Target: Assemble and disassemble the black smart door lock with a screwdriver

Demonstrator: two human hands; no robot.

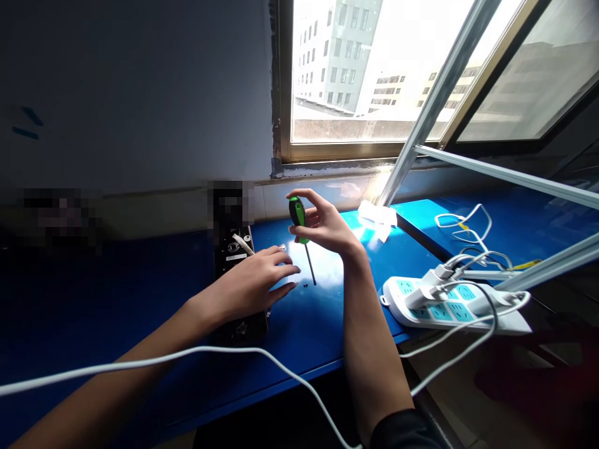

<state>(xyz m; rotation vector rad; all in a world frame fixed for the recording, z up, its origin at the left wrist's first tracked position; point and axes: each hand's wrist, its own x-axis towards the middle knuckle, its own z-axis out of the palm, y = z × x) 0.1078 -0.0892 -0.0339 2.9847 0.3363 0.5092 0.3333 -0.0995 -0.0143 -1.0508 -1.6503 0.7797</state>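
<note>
My right hand (322,224) is closed around the handle of a green and black screwdriver (300,218). Its shaft slants down, and the tip is close to a small dark screw (306,285) on the blue table (318,318). Over a long black device (234,243) lies my left hand (262,274), palm down with its fingers stretched toward the screw. That hand covers the middle of the device, where parts and a pale strip show above it. A small shiny piece (282,247) sits just beyond the left fingers.
A white power strip (421,318) with plugs and cables stands at the table's right edge. Metal frame bars (435,81) cross the right side before the window. White paper (378,215) lies at the back. A white cable (187,352) runs across the front, over my left forearm.
</note>
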